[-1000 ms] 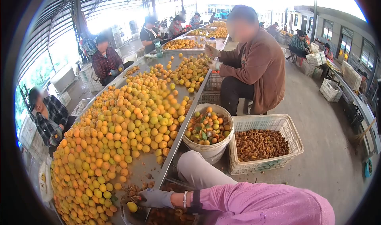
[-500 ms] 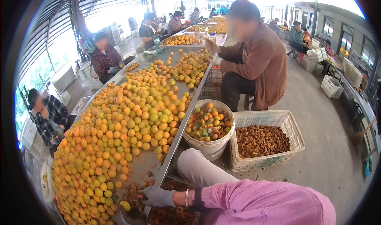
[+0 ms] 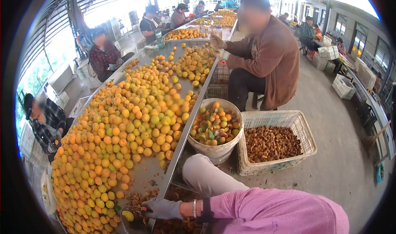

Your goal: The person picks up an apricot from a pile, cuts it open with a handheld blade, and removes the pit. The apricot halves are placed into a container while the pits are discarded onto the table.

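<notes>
My right hand [image 3: 161, 209], in a grey glove with a bracelet at the wrist, reaches in from the lower right over the table's metal edge. Its fingers are curled closed, and a small red bit shows at their tips; what they hold is mostly hidden. Just left of the fingertips is a yellow apricot [image 3: 128, 216], apart from the big heap. Brown pits and scraps [image 3: 138, 199] lie around the fingers. A large heap of orange and yellow apricots [image 3: 123, 126] covers the metal table [image 3: 145, 172] beyond. My left hand is not in view.
A white bucket [image 3: 216, 151] of cut fruit and a pale crate [image 3: 307, 137] of brown pits stand right of the table. A person in a brown jacket [image 3: 276, 65] sits beyond them. Other people sit along the left side. My knee [image 3: 202, 172] is beside the table.
My right hand has shifted slightly left, its fingers still curled. The view has tilted a little. The seated person at the far left has leaned down.
</notes>
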The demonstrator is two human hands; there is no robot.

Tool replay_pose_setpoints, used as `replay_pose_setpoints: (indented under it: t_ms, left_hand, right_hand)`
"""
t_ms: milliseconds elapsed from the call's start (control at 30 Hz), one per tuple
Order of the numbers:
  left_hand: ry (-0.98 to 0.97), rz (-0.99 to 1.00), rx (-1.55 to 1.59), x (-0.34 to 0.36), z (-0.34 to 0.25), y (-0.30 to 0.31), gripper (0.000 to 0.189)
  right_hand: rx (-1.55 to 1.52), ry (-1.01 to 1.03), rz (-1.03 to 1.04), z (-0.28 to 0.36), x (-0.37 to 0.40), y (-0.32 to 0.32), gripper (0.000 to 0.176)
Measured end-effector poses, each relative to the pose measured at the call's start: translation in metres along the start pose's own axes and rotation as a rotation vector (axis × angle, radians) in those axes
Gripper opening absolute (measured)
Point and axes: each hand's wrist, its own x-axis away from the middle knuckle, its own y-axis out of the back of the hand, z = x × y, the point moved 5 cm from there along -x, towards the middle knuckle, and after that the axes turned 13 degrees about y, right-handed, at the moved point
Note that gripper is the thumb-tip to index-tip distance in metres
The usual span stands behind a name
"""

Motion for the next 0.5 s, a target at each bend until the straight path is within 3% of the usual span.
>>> replay_pose_setpoints:
  t_ms: [333, 433, 500]
  left_hand:
    - [0.009, 0.007, -0.007, -0.003, 0.007, -0.004, 0.043]
    - [0.007, 0.006, -0.006, -0.003, 0.009, -0.004, 0.043]
    - [0.006, 0.003, -0.007, -0.001, 0.009, -0.003, 0.043]
  right_hand:
    - [0.006, 0.061, -0.082, -0.013, -0.002, -0.005, 0.030]
    - [0.009, -0.029, 0.027, -0.013, -0.001, -0.006, 0.031]
    - [0.026, 0.058, -0.079, -0.014, -0.001, -0.007, 0.029]
